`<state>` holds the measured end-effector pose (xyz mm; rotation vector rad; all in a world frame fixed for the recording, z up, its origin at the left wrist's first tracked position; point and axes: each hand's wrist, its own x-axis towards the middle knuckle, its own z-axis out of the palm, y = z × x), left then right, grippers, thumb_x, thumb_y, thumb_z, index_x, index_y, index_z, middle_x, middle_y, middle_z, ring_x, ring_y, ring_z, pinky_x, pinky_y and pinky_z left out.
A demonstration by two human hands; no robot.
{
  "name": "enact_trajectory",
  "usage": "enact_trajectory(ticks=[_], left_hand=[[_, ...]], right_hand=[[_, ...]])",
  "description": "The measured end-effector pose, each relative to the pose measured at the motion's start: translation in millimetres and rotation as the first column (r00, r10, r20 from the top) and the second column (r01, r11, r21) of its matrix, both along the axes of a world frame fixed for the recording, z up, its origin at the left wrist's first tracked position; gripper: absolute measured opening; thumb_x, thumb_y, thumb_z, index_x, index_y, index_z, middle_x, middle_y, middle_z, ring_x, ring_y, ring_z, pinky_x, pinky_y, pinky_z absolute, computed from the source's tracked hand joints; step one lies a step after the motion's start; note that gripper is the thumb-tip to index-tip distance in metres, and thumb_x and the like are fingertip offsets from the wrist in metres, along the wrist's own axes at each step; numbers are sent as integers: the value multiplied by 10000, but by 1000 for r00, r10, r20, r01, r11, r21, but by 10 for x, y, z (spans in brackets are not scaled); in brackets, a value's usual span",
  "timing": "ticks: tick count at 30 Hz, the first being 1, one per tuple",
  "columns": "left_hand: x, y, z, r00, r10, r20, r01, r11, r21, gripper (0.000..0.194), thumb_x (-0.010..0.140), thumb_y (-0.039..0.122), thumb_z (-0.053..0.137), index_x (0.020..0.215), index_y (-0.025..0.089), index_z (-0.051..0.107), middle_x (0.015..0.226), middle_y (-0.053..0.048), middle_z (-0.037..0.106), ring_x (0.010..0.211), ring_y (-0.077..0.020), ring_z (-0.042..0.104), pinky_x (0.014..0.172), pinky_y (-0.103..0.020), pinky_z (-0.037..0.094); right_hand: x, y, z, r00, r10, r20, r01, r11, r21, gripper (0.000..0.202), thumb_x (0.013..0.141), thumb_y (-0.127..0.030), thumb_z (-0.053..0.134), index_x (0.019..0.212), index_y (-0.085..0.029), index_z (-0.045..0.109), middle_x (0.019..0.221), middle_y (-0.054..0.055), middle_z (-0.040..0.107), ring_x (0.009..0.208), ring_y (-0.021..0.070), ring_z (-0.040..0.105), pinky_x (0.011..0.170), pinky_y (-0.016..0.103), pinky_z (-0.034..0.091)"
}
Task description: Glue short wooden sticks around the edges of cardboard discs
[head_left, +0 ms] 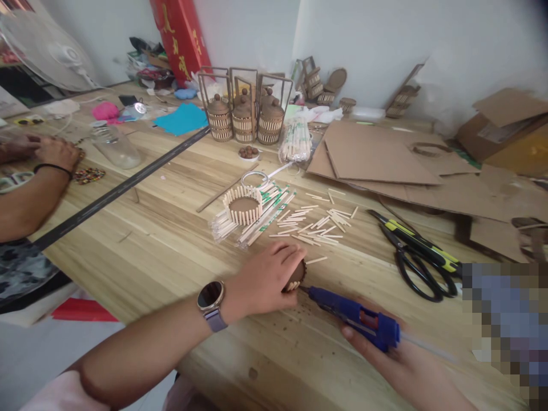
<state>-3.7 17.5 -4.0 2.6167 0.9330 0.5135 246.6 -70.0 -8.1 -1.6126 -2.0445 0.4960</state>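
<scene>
My left hand [269, 277] is closed round a small brown cardboard disc [298, 277] with a few short wooden sticks on its edge; my fingers hide much of it. My right hand [381, 354] grips a blue glue gun [351, 311], whose tip points at the near edge of the disc. Beyond the hands lie loose cut wooden sticks [317, 225], scattered on the table. A brown disc ringed with upright sticks [243, 206] rests on plastic-wrapped chopsticks [269, 217].
Black scissors [417, 265] and a yellow-black utility knife [411, 235] lie right, before cardboard sheets [385, 151]. Lidded stick baskets with handles [244, 117] stand behind a dish of brown beads [249, 152]. Another person's hand [55, 154] is at left, near a clear jar [115, 147].
</scene>
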Motion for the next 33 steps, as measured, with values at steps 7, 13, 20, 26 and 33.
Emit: enact_trajectory(ticks=[7,13,20,26,33], left_hand=[[-1,-3,-12,1000,1,13,-1,1000,-9,695,767,244,637,1375,125,323,1354,-163,512,1293,-302,415,1090,-474,366],[-3,-2,-11,1000,4,4,-4,1000,-2,694,765,250,649,1369,122,332,1352,-162,515,1290,-301,423,1093,-463,365],[2,-4,-7,1000,7,0,-7,1000,8,678,765,244,645,1359,112,346,1352,-161,516,1284,-303,429,1093,-457,371],[0,-5,-2,1000,7,-5,-7,1000,12,675,757,237,647,1349,88,361,1345,-171,518,1284,-305,432,1095,-441,371],[-3,-5,-4,1000,2,5,-2,1000,14,689,757,243,659,1353,86,350,1346,-174,518,1285,-301,428,1096,-449,370]], right_hand=[[-85,24,54,999,30,12,-30,999,42,256,837,-496,550,788,-271,664,818,56,769,768,279,737,648,380,623],[-123,51,88,999,50,-10,-50,998,41,206,847,-448,551,759,-280,633,792,41,753,744,266,726,636,372,615],[-142,73,128,994,104,-44,-103,994,28,201,862,-391,542,703,-278,591,740,35,727,721,251,712,596,345,603],[-167,69,149,994,102,-40,-100,993,67,209,872,-406,529,712,-284,586,702,26,712,680,248,706,606,361,610],[-128,44,91,998,51,-35,-49,997,57,236,865,-465,525,780,-274,633,768,39,741,760,256,728,714,371,619]])
